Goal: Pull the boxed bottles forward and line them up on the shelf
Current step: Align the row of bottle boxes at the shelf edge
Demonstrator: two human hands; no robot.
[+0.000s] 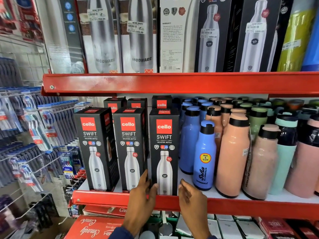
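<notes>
Three black Cello Swift bottle boxes stand in a row at the front of the red shelf (pixel 241 207): a left box (pixel 96 149), a middle box (pixel 131 149) and a right box (pixel 164 152). More of the same boxes (pixel 161 101) stand behind them. My left hand (pixel 141 200) grips the lower left edge of the right box, fingers in the gap beside the middle box. My right hand (pixel 191 199) sits at that box's lower right corner, fingers spread and touching its side.
Loose blue (pixel 204 156), peach (pixel 232 157) and mint bottles crowd the shelf right of the boxes. An upper red shelf (pixel 172 81) carries taller bottle boxes. Toothbrush packs hang on hooks (pixel 34 135) at the left. Red cartons (pixel 96 228) lie below.
</notes>
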